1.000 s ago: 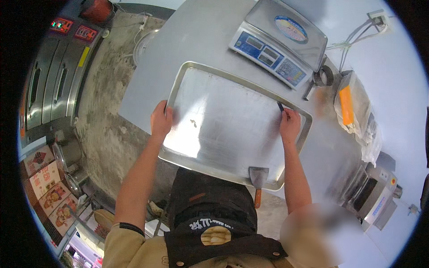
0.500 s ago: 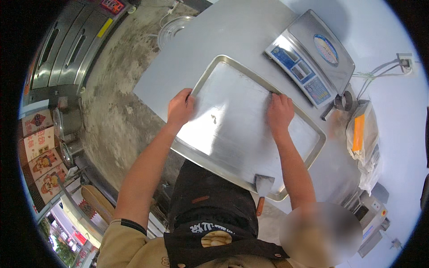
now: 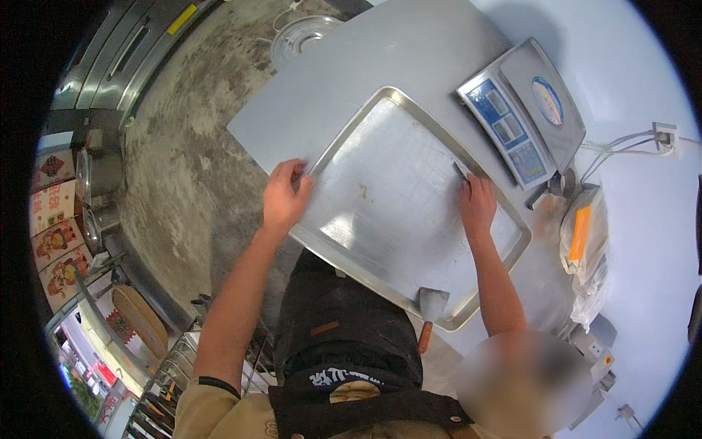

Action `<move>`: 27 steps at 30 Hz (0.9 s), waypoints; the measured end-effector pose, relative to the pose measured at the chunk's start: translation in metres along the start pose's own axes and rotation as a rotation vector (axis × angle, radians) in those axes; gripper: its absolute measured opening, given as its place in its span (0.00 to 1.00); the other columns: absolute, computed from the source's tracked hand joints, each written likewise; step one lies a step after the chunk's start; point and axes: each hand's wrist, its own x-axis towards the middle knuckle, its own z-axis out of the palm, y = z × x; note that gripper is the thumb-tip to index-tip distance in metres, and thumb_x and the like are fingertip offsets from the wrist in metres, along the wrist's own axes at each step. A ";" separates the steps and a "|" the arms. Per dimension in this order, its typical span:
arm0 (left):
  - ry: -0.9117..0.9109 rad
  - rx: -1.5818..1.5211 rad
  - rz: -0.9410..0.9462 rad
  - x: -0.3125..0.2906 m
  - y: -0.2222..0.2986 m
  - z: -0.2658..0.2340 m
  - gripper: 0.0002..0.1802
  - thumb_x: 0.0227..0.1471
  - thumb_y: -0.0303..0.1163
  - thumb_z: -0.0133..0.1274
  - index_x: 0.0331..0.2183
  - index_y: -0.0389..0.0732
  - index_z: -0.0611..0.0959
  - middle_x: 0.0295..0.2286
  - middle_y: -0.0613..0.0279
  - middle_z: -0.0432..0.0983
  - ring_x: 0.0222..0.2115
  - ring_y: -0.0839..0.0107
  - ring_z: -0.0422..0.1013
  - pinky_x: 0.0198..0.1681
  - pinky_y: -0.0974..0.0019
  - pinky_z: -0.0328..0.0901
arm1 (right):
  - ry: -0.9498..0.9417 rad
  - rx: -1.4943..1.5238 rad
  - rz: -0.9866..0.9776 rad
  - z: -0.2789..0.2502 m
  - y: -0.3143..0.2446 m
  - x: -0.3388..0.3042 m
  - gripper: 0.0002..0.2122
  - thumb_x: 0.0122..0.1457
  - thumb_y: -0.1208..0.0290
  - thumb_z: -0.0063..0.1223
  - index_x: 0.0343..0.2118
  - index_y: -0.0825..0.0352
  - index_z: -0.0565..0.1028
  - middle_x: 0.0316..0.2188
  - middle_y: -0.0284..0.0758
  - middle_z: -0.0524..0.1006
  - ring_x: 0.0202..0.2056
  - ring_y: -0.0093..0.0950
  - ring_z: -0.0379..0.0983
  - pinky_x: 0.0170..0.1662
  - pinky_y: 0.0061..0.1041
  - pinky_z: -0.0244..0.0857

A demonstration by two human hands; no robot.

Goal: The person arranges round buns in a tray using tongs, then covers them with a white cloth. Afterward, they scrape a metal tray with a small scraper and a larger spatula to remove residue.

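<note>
A shallow metal baking tray [image 3: 387, 205] rests on the table in front of me, its base worn and marked with a small brown spot. My left hand [image 3: 285, 197] is just outside the tray's left rim, thumb apart from the loosely curled fingers, holding nothing visible. Over the tray's right part, my right hand [image 3: 478, 206] is closed on a thin grey blade-like piece [image 3: 459, 170]; only its tip shows past the fingers. A scraper [image 3: 433, 304] with a wide metal blade and wooden handle lies across the near rim, its handle toward my apron.
Beyond the tray's right side stands a digital scale [image 3: 504, 124] on the grey table [image 3: 351, 66]. Plastic bags [image 3: 585, 241] lie by the wall, below a socket [image 3: 664, 137] with cables. A round metal lid [image 3: 301, 40] is past the table's far left edge.
My left hand has come off the tray's left rim and opened. The right hand has shifted slightly, and a thin grey piece now shows at its fingers. The whole view has shifted a little.
</note>
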 end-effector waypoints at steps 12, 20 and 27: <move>0.253 0.013 -0.024 -0.051 -0.028 0.025 0.10 0.64 0.31 0.56 0.44 0.39 0.87 0.36 0.53 0.81 0.39 0.49 0.78 0.45 0.52 0.72 | 0.008 -0.007 -0.286 0.000 -0.072 0.108 0.09 0.54 0.78 0.60 0.38 0.62 0.83 0.35 0.35 0.78 0.41 0.39 0.78 0.43 0.38 0.75; 0.301 0.047 -0.005 -0.050 -0.029 0.028 0.09 0.63 0.33 0.58 0.41 0.40 0.87 0.34 0.53 0.81 0.37 0.49 0.77 0.43 0.50 0.72 | 0.037 -0.212 -0.343 0.067 -0.115 0.140 0.05 0.57 0.75 0.58 0.35 0.61 0.81 0.35 0.31 0.80 0.33 0.34 0.80 0.33 0.35 0.78; 0.291 0.083 0.001 -0.052 -0.026 0.027 0.09 0.62 0.32 0.57 0.41 0.39 0.87 0.34 0.52 0.81 0.39 0.47 0.77 0.44 0.49 0.72 | 0.085 -0.231 -0.382 0.078 -0.127 0.143 0.07 0.57 0.75 0.58 0.37 0.61 0.83 0.36 0.31 0.80 0.33 0.33 0.80 0.33 0.35 0.77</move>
